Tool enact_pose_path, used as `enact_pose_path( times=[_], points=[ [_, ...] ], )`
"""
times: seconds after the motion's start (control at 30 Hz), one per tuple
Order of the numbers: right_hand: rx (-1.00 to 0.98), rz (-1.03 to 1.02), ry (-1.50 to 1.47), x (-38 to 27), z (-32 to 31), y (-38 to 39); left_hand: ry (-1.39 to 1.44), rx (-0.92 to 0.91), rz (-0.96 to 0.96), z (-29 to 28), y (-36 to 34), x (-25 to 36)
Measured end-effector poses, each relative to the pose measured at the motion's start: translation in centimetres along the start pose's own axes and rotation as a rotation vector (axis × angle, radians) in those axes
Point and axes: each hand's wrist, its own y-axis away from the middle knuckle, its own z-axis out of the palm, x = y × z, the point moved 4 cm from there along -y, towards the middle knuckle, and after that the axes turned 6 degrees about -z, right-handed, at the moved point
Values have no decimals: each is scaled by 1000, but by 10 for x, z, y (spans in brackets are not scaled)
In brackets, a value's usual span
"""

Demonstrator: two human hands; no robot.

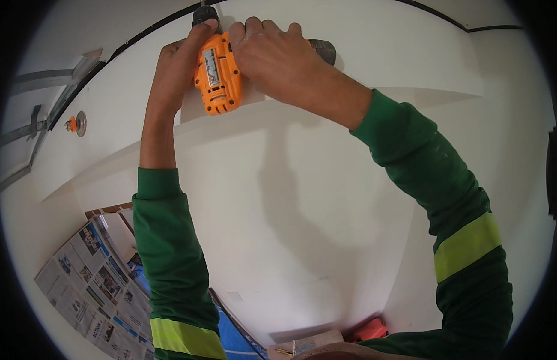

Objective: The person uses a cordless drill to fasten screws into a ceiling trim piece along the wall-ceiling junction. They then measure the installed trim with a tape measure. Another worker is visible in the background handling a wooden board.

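Near the top of the head view, both arms reach up with an orange and black cordless drill point(218, 81). My right hand point(275, 60) is closed around its handle, and the dark end of that handle point(324, 52) sticks out to the right past my fingers. My left hand point(175, 69) supports the drill's left side, its thumb pressed near the black chuck. Its fingers are mostly hidden behind the tool. Upward from the chuck, a thin bit point(202, 3) points toward the black strip point(164, 27) along the white panel point(374, 48).
A round metal fitting with an orange part point(79, 123) protrudes from the panel at left, near metal framing point(44, 81). Newspaper sheets point(92, 276) cover a surface at lower left, beside blue sheeting point(233, 336). A red object point(371, 329) lies low at centre right.
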Motion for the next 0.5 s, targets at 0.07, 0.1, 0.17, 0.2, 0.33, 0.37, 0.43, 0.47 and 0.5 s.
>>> enact_pose_path(
  times=[0.07,0.1,0.17,0.2,0.33,0.37,0.43,0.47,0.5],
  points=[
    [-49,-18,27,3,1,-2,-28,-2,-2,0,-1,1],
    [-64,-19,52,4,1,-3,-69,-2,3,-1,-2,1],
    [-66,-22,70,3,2,-5,-119,-1,-9,-4,-2,2],
    [-55,-16,67,2,2,-5,-128,-9,-23,-4,0,2],
    [-69,8,67,2,7,-5,-195,-1,-9,0,23,-4],
    [-33,12,21,2,6,-5,-134,1,-12,2,33,-7],
    [-58,52,-84,1,8,-6,-196,29,-62,4,49,-13],
    [-54,40,-77,-1,7,-7,-231,43,-94,4,55,-15],
    [-70,40,-64,-3,7,-7,-178,60,-111,4,57,-16]
  ],
)
